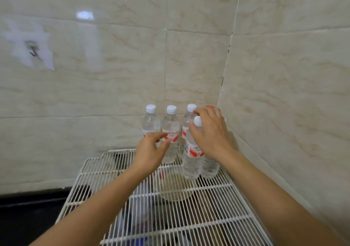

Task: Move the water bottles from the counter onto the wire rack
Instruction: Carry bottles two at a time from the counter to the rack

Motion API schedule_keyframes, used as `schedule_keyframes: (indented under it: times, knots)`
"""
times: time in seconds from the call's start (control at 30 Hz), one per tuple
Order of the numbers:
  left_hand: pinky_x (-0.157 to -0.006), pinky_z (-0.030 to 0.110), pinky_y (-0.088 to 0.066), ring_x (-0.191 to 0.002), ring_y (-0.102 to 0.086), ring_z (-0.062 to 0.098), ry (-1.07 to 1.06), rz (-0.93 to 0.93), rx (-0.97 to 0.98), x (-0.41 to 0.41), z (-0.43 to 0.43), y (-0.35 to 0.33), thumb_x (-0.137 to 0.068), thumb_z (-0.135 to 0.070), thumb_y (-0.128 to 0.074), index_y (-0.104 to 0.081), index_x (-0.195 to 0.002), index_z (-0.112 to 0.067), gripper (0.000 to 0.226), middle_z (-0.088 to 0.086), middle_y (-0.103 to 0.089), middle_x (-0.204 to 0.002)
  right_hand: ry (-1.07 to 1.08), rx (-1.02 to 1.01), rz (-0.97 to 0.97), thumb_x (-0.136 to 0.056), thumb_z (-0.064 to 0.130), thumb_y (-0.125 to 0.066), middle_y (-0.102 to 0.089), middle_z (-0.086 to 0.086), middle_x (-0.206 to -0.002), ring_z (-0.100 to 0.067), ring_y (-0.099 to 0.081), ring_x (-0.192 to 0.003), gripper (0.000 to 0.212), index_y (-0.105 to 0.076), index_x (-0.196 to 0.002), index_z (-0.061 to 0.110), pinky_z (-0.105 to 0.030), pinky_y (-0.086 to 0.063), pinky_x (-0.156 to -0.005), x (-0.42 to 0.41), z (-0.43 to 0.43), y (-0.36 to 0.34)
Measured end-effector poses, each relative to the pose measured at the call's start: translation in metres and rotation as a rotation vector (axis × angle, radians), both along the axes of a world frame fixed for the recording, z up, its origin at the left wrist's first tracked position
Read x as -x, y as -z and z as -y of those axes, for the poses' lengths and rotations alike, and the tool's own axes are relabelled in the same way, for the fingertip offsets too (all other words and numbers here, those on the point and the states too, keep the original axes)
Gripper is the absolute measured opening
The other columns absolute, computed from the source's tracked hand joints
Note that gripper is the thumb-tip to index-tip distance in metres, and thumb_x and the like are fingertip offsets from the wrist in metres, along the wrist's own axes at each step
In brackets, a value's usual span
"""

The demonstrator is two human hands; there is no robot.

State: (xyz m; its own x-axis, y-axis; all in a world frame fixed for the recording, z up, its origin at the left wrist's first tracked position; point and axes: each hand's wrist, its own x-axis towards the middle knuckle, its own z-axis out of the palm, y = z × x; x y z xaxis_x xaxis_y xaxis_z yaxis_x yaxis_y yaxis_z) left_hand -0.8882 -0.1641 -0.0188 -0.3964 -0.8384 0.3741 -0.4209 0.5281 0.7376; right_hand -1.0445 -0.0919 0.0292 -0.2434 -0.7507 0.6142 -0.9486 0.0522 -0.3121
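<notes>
White-coated wire rack (98, 171), set in a tiled corner; dark, indistinct items and a pale round basin (173, 187) show through its bars. Left to right along the rack's far edge: three upright water bottles, white caps — first bottle (150, 121), second bottle (171, 130), third bottle (187, 120), partly masked. Left hand (151, 153): fingers loosely parted, holding nothing, just before the second bottle. Front bottle (192, 160): upright on the rack, long axis vertical, nearer than the row. Right hand (210, 132): draped over its neck and shoulder; firm clasp or mere touch cannot be told. Behind that hand: another bottle's base and a red cap (209, 106), mostly hidden. Counter itself hard to make out
</notes>
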Motion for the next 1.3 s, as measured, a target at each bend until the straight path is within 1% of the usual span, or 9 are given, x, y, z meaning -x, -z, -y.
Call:
schedule_keyframes:
  times: [0.13, 0.23, 0.33, 0.4, 0.53, 0.67, 0.83, 0.97, 1.3]
  knots:
    - [-0.099, 0.037, -0.048, -0.111, -0.060, 0.019, -0.153, -0.008, -0.032, -0.072, -0.002, 0.020, -0.092, -0.020, -0.059, -0.066, -0.120, -0.013, 0.030, 0.006, -0.065, -0.123, -0.207, -0.043, 0.013, -0.093, 0.026, -0.054, -0.056, -0.004, -0.120, -0.020, -0.042, -0.116, 0.033, -0.058, -0.121, 0.009, -0.031, -0.033, -0.098, -0.072, 0.016, 0.028]
    - [-0.101, 0.034, -0.046, -0.116, -0.057, 0.018, -0.269, 0.043, -0.054, -0.144, -0.011, 0.042, -0.093, -0.016, -0.056, -0.066, -0.120, -0.015, 0.028, 0.004, -0.062, -0.124, -0.346, -0.145, 0.049, -0.091, 0.028, -0.055, -0.059, -0.008, -0.115, -0.026, -0.047, -0.115, 0.034, -0.060, -0.117, 0.007, -0.038, -0.036, -0.101, -0.138, 0.031, 0.061]
    - [-0.097, 0.028, -0.046, -0.114, -0.059, 0.018, -0.413, 0.100, -0.095, -0.226, -0.026, 0.061, -0.093, -0.018, -0.055, -0.064, -0.122, -0.016, 0.030, 0.003, -0.061, -0.126, -0.484, -0.327, 0.012, -0.091, 0.038, -0.046, -0.053, -0.008, -0.125, -0.027, -0.041, -0.125, 0.046, -0.053, -0.126, 0.009, -0.037, -0.033, -0.105, -0.220, 0.039, 0.087]
    - [-0.096, 0.026, -0.045, -0.114, -0.058, 0.017, -0.510, 0.146, -0.114, -0.285, -0.040, 0.070, -0.092, -0.021, -0.055, -0.062, -0.125, -0.017, 0.034, 0.002, -0.060, -0.129, -0.560, -0.424, -0.009, -0.096, 0.037, -0.046, -0.048, -0.007, -0.131, -0.023, -0.037, -0.128, 0.045, -0.047, -0.133, 0.011, -0.036, -0.033, -0.107, -0.278, 0.037, 0.099]
    - [-0.092, 0.035, -0.049, -0.116, -0.056, 0.022, -0.750, 0.269, -0.199, -0.411, -0.079, 0.087, -0.093, -0.032, -0.051, -0.056, -0.132, -0.017, 0.042, 0.006, -0.055, -0.131, -0.663, -0.501, -0.064, -0.098, 0.040, -0.045, -0.046, -0.006, -0.136, -0.023, -0.037, -0.129, 0.050, -0.041, -0.139, 0.012, -0.035, -0.035, -0.107, -0.397, 0.023, 0.120]
    - [-0.085, 0.038, -0.051, -0.112, -0.057, 0.025, -0.900, 0.356, -0.278, -0.542, -0.124, 0.100, -0.094, -0.035, -0.048, -0.053, -0.134, -0.017, 0.044, 0.007, -0.052, -0.132, -0.733, -0.561, -0.116, -0.098, 0.040, -0.044, -0.045, -0.006, -0.139, -0.023, -0.037, -0.129, 0.051, -0.039, -0.141, 0.011, -0.038, -0.037, -0.105, -0.523, 0.003, 0.137]
    - [-0.090, 0.042, -0.049, -0.119, -0.050, 0.030, -1.024, 0.439, -0.398, -0.674, -0.170, 0.110, -0.094, -0.032, -0.046, -0.052, -0.134, -0.014, 0.044, 0.010, -0.051, -0.131, -0.814, -0.660, -0.192, -0.098, 0.039, -0.045, -0.044, -0.007, -0.138, -0.026, -0.038, -0.127, 0.051, -0.040, -0.138, 0.009, -0.041, -0.039, -0.103, -0.657, -0.024, 0.154]
    - [-0.093, 0.041, -0.049, -0.122, -0.048, 0.029, -1.083, 0.443, -0.416, -0.751, -0.181, 0.110, -0.095, -0.031, -0.045, -0.053, -0.134, -0.013, 0.044, 0.011, -0.051, -0.131, -0.860, -0.680, -0.250, -0.097, 0.039, -0.047, -0.046, -0.009, -0.136, -0.027, -0.040, -0.126, 0.051, -0.041, -0.136, 0.008, -0.042, -0.040, -0.102, -0.743, -0.021, 0.154]
    - [-0.101, 0.039, -0.042, -0.132, -0.037, 0.026, -1.118, 0.468, -0.427, -0.906, -0.119, 0.123, -0.095, -0.031, -0.045, -0.048, -0.138, -0.015, 0.046, 0.008, -0.046, -0.140, -0.927, -0.676, -0.263, -0.095, 0.039, -0.049, -0.046, -0.008, -0.134, -0.026, -0.041, -0.125, 0.051, -0.041, -0.136, 0.010, -0.041, -0.041, -0.101, -0.925, 0.049, 0.169]
